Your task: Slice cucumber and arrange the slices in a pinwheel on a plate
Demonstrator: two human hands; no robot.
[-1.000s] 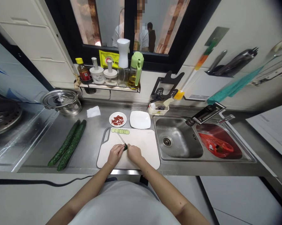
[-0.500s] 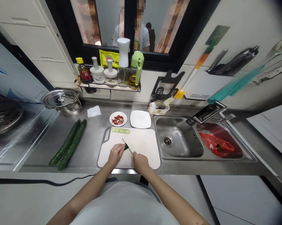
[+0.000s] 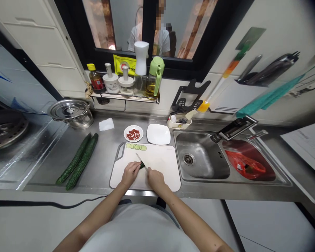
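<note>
A white cutting board [image 3: 162, 164] lies on the steel counter in front of me. My left hand [image 3: 130, 173] is closed over a short dark green cucumber piece [image 3: 142, 165], pinning it to the board. My right hand [image 3: 154, 178] grips a knife [image 3: 141, 160] whose thin blade angles up and left, resting at the cucumber piece. A row of several pale green cucumber slices [image 3: 135, 147] lies along the board's far edge.
Two whole cucumbers [image 3: 80, 161] lie to the left on the counter [image 3: 105, 154]. Behind the board are a small dish of red bits [image 3: 133, 134] and a white square plate [image 3: 158, 134]. A sink [image 3: 199, 159] is right, a lidded pot [image 3: 69, 112] far left.
My right hand drew back toward me from the cucumber piece, then moved in a little again. The view shifted slightly. My left hand stays on the cucumber piece.
</note>
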